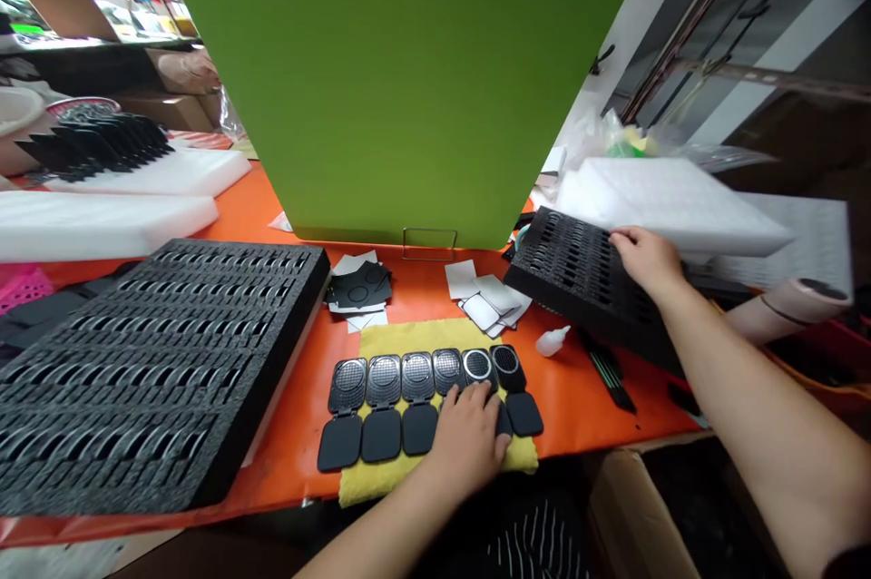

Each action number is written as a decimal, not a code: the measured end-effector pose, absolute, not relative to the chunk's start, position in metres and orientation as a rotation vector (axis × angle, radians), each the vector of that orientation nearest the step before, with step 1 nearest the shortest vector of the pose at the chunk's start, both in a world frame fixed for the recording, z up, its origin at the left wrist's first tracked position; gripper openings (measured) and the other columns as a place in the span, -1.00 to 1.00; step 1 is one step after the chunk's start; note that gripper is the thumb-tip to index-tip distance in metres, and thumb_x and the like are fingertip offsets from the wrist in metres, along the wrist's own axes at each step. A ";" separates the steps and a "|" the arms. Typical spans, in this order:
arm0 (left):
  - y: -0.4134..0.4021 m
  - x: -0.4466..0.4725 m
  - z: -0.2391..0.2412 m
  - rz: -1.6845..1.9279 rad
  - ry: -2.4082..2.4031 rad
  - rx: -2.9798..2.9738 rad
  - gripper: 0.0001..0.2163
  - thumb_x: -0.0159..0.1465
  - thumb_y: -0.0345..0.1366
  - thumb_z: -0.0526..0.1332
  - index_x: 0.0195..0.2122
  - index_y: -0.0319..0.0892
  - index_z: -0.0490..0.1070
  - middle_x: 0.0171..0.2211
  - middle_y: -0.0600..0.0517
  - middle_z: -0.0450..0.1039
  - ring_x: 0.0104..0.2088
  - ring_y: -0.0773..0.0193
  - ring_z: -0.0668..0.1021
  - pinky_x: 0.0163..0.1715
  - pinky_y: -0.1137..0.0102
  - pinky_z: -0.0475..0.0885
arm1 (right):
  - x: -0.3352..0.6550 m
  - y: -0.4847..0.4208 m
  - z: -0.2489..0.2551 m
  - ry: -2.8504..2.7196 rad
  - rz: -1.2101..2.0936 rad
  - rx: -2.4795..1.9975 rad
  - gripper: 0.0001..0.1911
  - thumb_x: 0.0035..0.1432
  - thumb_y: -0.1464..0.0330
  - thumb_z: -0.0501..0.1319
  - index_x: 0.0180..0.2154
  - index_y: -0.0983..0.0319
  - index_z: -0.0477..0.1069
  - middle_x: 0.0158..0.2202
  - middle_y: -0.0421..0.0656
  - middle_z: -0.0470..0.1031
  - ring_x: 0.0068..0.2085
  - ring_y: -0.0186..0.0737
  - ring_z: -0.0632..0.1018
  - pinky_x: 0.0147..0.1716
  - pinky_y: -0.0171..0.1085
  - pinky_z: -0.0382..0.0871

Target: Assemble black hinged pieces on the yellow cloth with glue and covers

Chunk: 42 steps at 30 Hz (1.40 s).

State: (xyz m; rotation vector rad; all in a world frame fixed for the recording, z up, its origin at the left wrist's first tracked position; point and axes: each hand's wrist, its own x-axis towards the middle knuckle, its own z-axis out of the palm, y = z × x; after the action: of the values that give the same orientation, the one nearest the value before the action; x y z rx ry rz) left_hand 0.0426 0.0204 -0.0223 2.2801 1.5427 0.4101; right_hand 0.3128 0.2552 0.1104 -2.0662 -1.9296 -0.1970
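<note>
Orange tabletop (415, 287); resting left hand (469, 438) spread on cases (380, 434) atop yellow cloth (408, 337), gripping foam tray (575, 279) rightward with right hand (650, 260). Could strike bottle (551, 341) if loosened.

The orange worktop (299, 443) looks smooth, with a slight plastic sheen, and the yellow cloth (401, 338) on it seems soft and fuzzy. The small black cases (348, 393) have matt lids (381, 434), while their upper halves (385, 370) catch the light glossily. To my eye the slotted trays (265, 379) are grainy, rough foam; the squeeze bottle (551, 342), translucent plastic; the green board (408, 89), smooth and matt.
</note>
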 end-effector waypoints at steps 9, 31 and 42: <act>-0.010 0.010 -0.019 0.560 1.497 2.184 -0.66 0.22 -0.12 0.01 0.00 -0.01 0.24 0.08 0.06 0.20 0.10 0.16 0.21 0.13 0.11 0.01 | 0.295 0.314 0.091 -2.350 -0.198 -2.132 -0.78 -0.01 0.24 0.14 -0.35 0.19 0.45 -0.24 -0.07 0.47 -0.23 -0.07 0.45 -0.31 -0.20 0.25; -0.004 0.011 -0.033 0.274 1.709 2.262 -0.50 0.21 -0.07 -0.04 0.13 -0.20 0.07 0.15 -0.09 0.10 0.13 0.12 0.16 0.14 0.02 -0.16 | 0.118 0.128 -0.022 -2.588 0.503 -1.342 -0.72 0.16 0.31 -0.03 -0.34 0.20 0.43 -0.33 -0.17 0.50 -0.29 -0.28 0.47 -0.32 -0.36 0.24; 0.007 0.011 -0.024 0.249 1.720 2.245 -0.57 0.19 -0.06 0.00 0.01 -0.18 0.22 0.01 -0.09 0.27 0.00 0.13 0.31 0.10 0.09 -0.03 | 0.118 0.127 -0.018 -2.715 0.289 -1.316 -0.68 0.15 0.23 0.01 -0.23 0.21 0.46 -0.32 -0.10 0.46 -0.21 -0.19 0.43 -0.21 -0.30 0.23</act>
State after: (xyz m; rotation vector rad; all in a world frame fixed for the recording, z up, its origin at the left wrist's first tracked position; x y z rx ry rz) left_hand 0.0106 0.0072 -0.0238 2.2454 1.7200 0.2486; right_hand 0.1175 0.1268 -0.0183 -1.3157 -2.7152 0.2886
